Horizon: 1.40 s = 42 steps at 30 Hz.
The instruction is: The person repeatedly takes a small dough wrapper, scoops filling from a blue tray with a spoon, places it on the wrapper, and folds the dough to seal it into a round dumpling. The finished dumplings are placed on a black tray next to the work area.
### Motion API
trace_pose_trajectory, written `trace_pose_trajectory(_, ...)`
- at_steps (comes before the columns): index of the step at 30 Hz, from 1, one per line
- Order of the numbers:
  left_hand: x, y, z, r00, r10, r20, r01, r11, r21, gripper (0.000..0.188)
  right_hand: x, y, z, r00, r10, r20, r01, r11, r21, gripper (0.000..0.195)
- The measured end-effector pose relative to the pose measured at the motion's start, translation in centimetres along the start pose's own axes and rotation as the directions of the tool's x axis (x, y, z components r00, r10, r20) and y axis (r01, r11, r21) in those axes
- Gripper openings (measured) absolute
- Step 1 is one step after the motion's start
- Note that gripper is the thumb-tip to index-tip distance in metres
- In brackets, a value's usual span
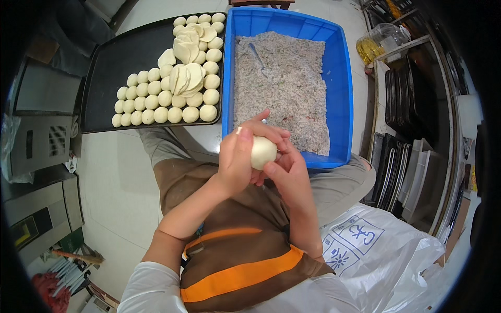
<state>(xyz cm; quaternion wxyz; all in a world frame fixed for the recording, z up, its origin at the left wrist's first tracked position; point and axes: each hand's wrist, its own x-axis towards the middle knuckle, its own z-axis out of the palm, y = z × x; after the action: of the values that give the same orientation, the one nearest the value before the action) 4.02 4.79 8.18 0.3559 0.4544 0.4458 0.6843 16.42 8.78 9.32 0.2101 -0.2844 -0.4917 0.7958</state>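
Observation:
A smooth, round dough ball [263, 153] sits between my left hand [238, 156] and my right hand [287, 164], over my lap at the near edge of a blue plastic tub [339, 90]. The fingers of both hands curl around it. Inside the tub lies a pale, speckled minced filling [282, 94], with a metal spoon [257, 58] stuck in it. To the left, a black baking tray [105, 74] holds rows of round dough balls [161, 114]. Flattened dough wrappers [188, 80] are piled on some of them.
A metal rack [440, 117] with stacked dark trays [409, 98] stands at the right. Below it lies a white printed plastic sack [383, 250]. A grey appliance [41, 144] is at the far left, and a wooden stool [260, 3] stands beyond the tub.

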Motion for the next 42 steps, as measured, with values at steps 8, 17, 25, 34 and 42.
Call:
trace_pose_trajectory(8, -0.2, -1.9, 0.2, 0.984, 0.148, 0.103, -0.176, 0.904, 0.389, 0.030, 1.1, 0.9, 0.6, 0.968, 0.164, -0.189, -0.029, 0.824, 0.565, 0.040)
trace_pose_trajectory(17, -0.1, 0.4, -1.3, 0.988, 0.012, 0.155, -0.106, 0.785, 0.610, 0.012, 1.6, 2.6, -2.2, 0.966, 0.112, -0.231, 0.005, 0.893, 0.450, 0.028)
trace_pose_trajectory(25, -0.3, 0.0, -2.6, 0.983, 0.147, 0.107, -0.180, 0.865, 0.468, 0.012, 1.2, 1.7, -2.2, 0.996, 0.026, -0.085, 0.033, 0.775, 0.631, 0.048)
trace_pose_trajectory(34, -0.1, -0.5, 0.2, 0.918, 0.390, 0.069, -0.308, 0.594, 0.743, 0.038, 0.7, 1.7, 0.0, 1.000, 0.012, -0.012, -0.004, 0.862, 0.507, 0.051)
trace_pose_trajectory(42, -0.3, 0.4, -0.5, 0.906, 0.399, 0.143, -0.335, 0.468, 0.818, 0.032, 0.2, 1.9, -0.5, 1.000, 0.026, 0.006, -0.026, 0.961, 0.275, 0.049)
